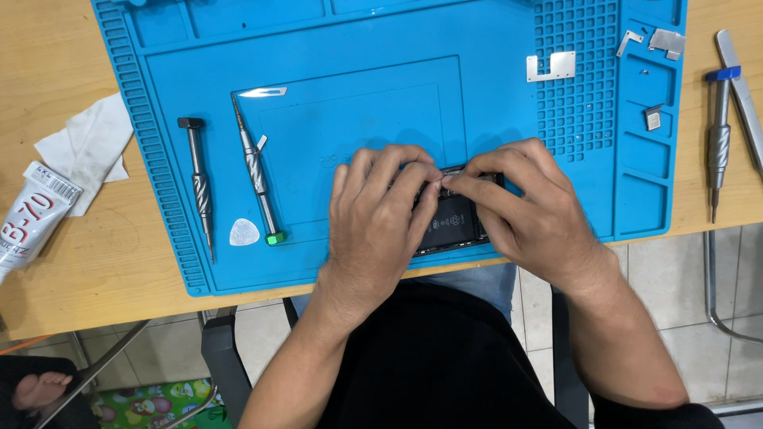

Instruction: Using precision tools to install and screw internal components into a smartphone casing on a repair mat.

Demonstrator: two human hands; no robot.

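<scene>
At the near edge of the blue work mat [477, 32], both hands are bent over an opened phone [455, 226] that lies flat with its dark battery showing. The left hand [373, 226] covers the phone's left side, its fingers curled down over the top edge. The right hand [528, 214] rests on the right side, with thumb and forefinger pinched narrow at a small spot near the phone's top; whether they grip a tiny part or only press there I cannot tell, since the fingertips hide it.

To the left on the mat lie a black-capped screwdriver [199, 187], a green-tipped screwdriver [256, 171], a white pick [244, 232] and a thin blade [262, 93]. Small metal plates [551, 67] sit near the mat's right side. A blue-collared screwdriver [719, 135] lies off the mat on the wooden table [95, 270], and a glue tube [32, 218] and a crumpled tissue [83, 147] lie at the left.

The work in hand looks like fine fingertip handling inside the phone's upper part, such as seating or freeing a small connector. A move there calls for light, steady pressure, with the left hand keeping the phone from sliding.
</scene>
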